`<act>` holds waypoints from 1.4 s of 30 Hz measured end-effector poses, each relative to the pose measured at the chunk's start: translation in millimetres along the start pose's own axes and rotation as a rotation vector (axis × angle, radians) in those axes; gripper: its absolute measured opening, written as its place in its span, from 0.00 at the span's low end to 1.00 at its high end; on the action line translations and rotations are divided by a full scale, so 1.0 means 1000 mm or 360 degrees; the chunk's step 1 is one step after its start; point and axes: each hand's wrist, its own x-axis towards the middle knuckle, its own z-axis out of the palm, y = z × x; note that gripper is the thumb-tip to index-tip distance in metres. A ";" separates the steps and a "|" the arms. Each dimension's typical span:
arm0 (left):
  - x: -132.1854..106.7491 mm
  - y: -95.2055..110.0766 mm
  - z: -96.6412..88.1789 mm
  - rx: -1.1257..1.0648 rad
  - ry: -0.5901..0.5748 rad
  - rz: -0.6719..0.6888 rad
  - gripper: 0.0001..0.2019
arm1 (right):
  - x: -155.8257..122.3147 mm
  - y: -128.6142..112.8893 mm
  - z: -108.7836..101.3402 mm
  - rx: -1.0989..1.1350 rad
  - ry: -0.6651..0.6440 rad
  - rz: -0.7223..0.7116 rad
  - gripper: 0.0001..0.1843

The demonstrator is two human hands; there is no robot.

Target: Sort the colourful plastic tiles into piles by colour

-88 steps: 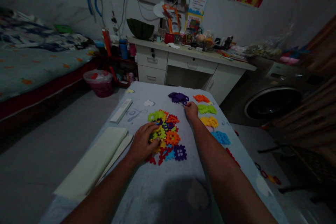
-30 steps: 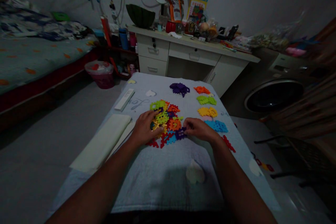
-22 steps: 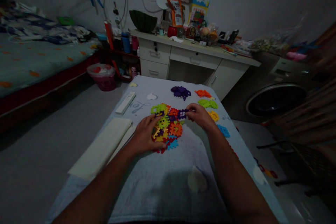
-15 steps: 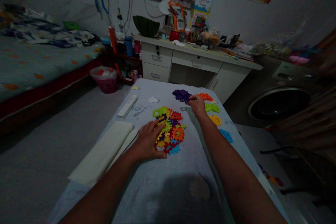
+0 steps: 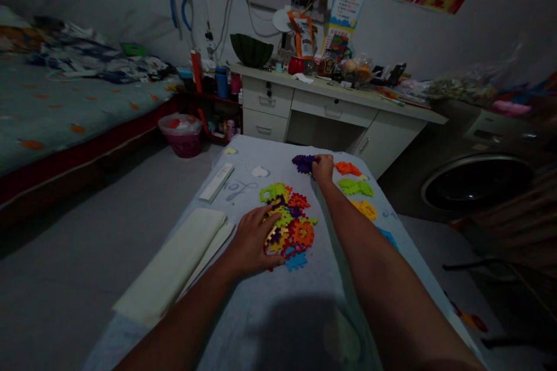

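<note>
A mixed heap of colourful plastic interlocking pieces (image 5: 290,217) lies mid-table on a pale cloth (image 5: 278,313). My left hand (image 5: 252,240) rests flat on the heap's left side, fingers spread. My right hand (image 5: 322,167) reaches to the far end and sits on the purple pile (image 5: 303,162), fingers curled down; whether a piece is still in them is hidden. Sorted piles run along the right: orange (image 5: 347,168), green (image 5: 355,187), yellow (image 5: 365,208), and blue (image 5: 388,236) partly behind my forearm.
A folded cream cloth (image 5: 174,264) and a white flat box (image 5: 216,182) lie at the table's left. Beyond stand a cluttered white desk (image 5: 331,110), a pink bin (image 5: 181,134), a bed (image 5: 52,110) at left and a washing machine (image 5: 474,179) at right.
My right hand picked a purple piece from the heap's near edge and carried it to the far purple pile. My left hand stayed on the heap.
</note>
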 end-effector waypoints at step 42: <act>0.006 0.001 -0.005 -0.0132 0.0180 -0.0033 0.27 | -0.094 -0.079 -0.030 0.0206 -0.1046 -0.0685 0.11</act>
